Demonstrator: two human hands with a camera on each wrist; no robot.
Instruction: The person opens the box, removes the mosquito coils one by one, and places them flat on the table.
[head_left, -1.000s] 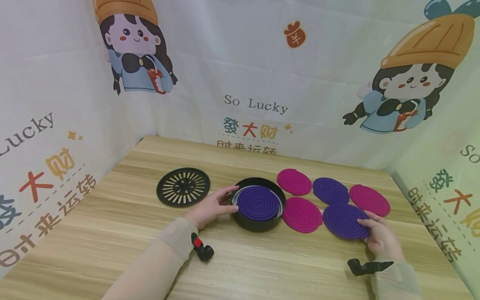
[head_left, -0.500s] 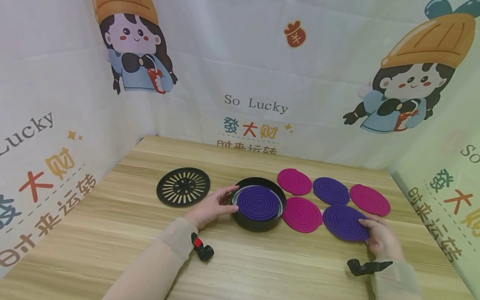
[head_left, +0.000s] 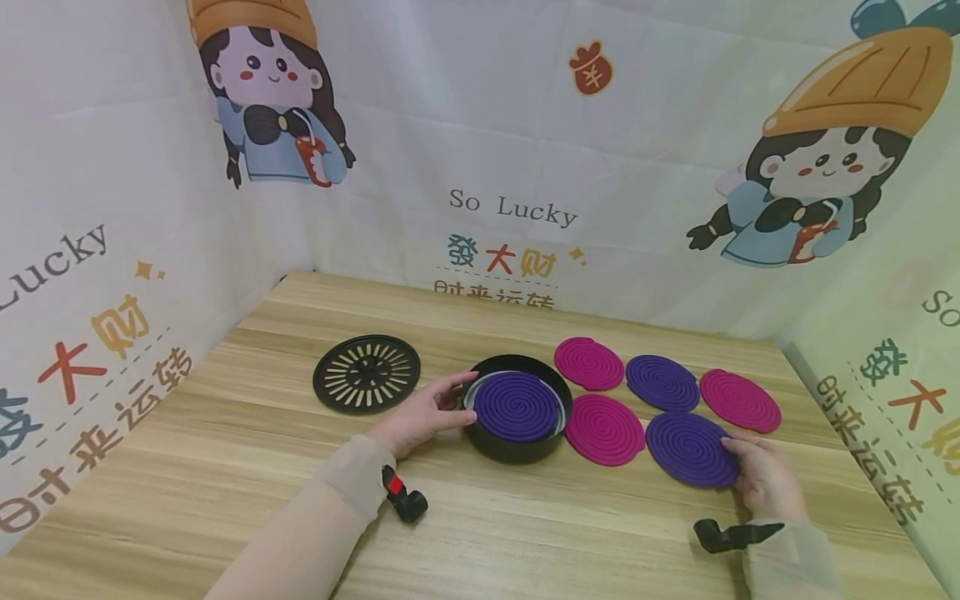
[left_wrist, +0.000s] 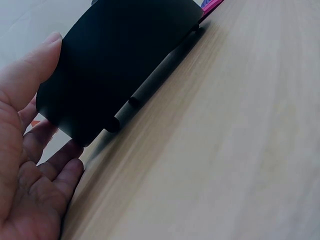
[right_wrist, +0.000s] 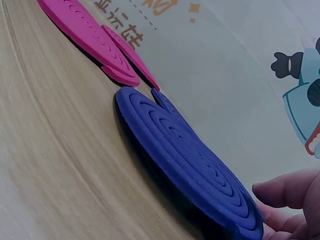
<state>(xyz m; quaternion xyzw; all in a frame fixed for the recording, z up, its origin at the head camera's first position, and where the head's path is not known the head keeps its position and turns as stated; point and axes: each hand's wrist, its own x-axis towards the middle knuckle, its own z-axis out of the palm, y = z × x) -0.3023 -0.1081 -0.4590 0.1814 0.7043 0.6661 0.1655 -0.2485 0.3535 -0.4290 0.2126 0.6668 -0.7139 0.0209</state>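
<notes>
My left hand (head_left: pixel 425 417) holds the left side of a round black mosquito coil holder (head_left: pixel 517 452), thumb on its front wall and fingers near the back rim. Inside lies a purple mosquito coil (head_left: pixel 517 406). In the left wrist view the holder's dark wall (left_wrist: pixel 120 60) fills the upper part, its small feet over the wood. My right hand (head_left: pixel 765 475) pinches the right edge of another purple coil (head_left: pixel 688 450), thumb at the upper side. The right wrist view shows this coil (right_wrist: pixel 185 155) close over the tabletop, a shadow beneath it; the fingers (right_wrist: pixel 280 220) are partly hidden at its edge.
The slotted black lid (head_left: pixel 335 390) lies at the left on the wooden table (head_left: pixel 525 525). Right of the holder lie pink coils, one in front (head_left: pixel 603 429), one behind (head_left: pixel 588 363) and one far right (head_left: pixel 740 400), plus a purple coil (head_left: pixel 662 382). Printed cloth (head_left: pixel 517 125) surrounds the table.
The right hand's purple coil has shifted slightly toward the front, and the thumb now sits nearer its edge. The left hand and the holder stay in place.
</notes>
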